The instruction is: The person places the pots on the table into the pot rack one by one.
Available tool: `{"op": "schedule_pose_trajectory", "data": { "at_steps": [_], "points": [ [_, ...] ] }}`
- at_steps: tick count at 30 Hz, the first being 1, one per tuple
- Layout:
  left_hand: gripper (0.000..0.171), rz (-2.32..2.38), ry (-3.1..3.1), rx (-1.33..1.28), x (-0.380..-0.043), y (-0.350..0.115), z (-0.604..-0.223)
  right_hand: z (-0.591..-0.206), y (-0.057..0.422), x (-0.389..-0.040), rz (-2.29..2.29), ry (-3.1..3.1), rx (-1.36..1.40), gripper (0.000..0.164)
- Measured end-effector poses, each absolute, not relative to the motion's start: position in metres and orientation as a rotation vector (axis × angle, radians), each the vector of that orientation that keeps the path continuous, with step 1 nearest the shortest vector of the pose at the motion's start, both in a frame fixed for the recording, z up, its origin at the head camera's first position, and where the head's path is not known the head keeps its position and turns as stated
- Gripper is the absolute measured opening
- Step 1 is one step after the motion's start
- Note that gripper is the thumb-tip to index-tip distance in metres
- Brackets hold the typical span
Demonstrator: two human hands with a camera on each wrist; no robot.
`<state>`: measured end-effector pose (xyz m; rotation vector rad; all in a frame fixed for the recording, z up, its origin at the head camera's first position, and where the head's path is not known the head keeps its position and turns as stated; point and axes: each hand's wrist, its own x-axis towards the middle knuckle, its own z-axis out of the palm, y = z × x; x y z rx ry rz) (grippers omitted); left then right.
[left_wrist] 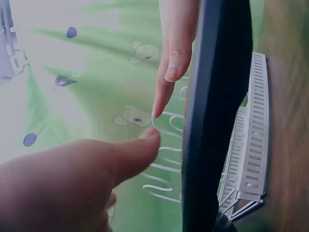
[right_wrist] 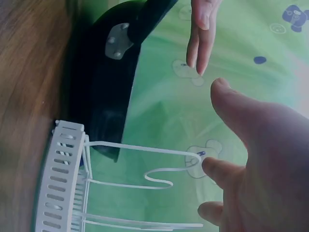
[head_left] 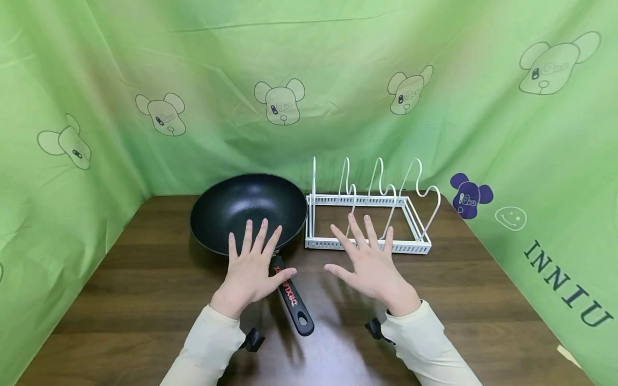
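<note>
A black frying pan [head_left: 248, 198] sits on the left half of the table, its handle [head_left: 292, 300] pointing toward the person. Over the pan's near rim and the start of the handle, the left hand [head_left: 251, 273] is spread with straight fingers and holds nothing. To the right, the right hand [head_left: 372, 268] is likewise spread and empty, its fingertips overlapping the near side of a white wire rack [head_left: 368, 245] in the head view. The rack has several upright curved dividers. In the right wrist view, the rack [right_wrist: 58, 183] stands beside the dark pan [right_wrist: 99, 87].
The wooden table [head_left: 130, 305] is bordered by a green curtain [head_left: 217, 145] printed with bear heads. Small black wrist devices show below each sleeve. A pale object [head_left: 569, 356] lies at the table's right edge.
</note>
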<state>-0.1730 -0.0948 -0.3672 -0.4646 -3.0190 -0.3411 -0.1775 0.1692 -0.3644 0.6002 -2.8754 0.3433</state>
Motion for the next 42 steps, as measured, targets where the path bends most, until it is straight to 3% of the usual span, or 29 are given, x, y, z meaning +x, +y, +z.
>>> {"op": "schedule_pose_trajectory", "data": {
  "at_steps": [11,23,32,42],
  "points": [
    [0.088,-0.658,-2.762,-0.500,-0.170,-0.108,-0.369,-0.359,0.177,-0.172,0.928,-2.948,0.909,0.072],
    [0.071,-1.471,-2.334,-0.527,-0.153,-0.117,-0.398,-0.383,0.171,-0.168,1.516,-2.977,1.108,0.066],
    [0.062,-1.914,-2.144,-0.409,-0.138,-0.116,-0.429,-0.405,0.165,-0.160,2.118,-2.880,1.205,0.068],
    [0.057,-2.597,-1.971,-0.156,-0.143,-0.115,-0.437,-0.426,0.149,-0.153,3.009,-2.424,1.198,0.074]
  ]
}}
